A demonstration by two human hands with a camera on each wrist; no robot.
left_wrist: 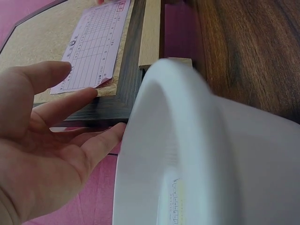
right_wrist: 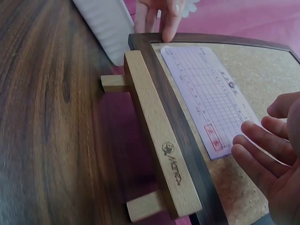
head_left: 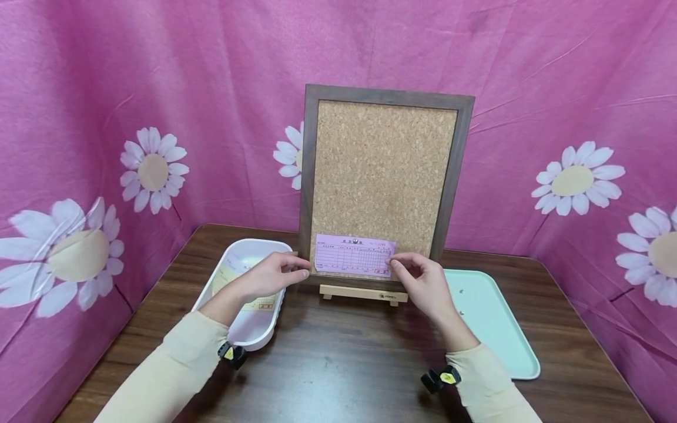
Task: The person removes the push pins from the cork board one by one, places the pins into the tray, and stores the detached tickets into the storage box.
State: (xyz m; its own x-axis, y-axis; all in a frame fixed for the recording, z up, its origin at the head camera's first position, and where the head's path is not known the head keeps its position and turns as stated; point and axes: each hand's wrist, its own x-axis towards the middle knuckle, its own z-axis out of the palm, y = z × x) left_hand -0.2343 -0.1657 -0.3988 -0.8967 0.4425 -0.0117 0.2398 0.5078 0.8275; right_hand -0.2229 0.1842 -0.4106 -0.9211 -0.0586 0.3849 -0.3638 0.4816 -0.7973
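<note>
The purple slip (head_left: 354, 255) lies flat against the lower part of the cork board (head_left: 382, 176), low centre in the head view, its bottom edge just above the dark frame. It is a thin printed form, so I judge it very light, limp and easy to crease or tear; it would best be held by its short side edges or corners, with light pressure. It carries a ruled table and a small red stamp-like box near its lower right corner; a header line of characters is there but too small to read.

The left hand (head_left: 272, 276) has its fingers nearly straight, tips at the left end of the slip and the board's frame; the left wrist view shows them relaxed and curled round nothing. The right hand (head_left: 420, 279) is at the slip's right end with thumb and fingertips close together, seemingly pinching or pressing the edge; the right wrist view shows its fingers loosely bent beside the paper, so a firm grip cannot be confirmed.

The board stands on a pale wooden easel (right_wrist: 157, 140) bearing a small printed logo I cannot read. Lower left sits a white tub (head_left: 248, 329) holding yellowish papers; lower right lies a mint tray (head_left: 494, 329), all on the dark tabletop (head_left: 344, 364).
</note>
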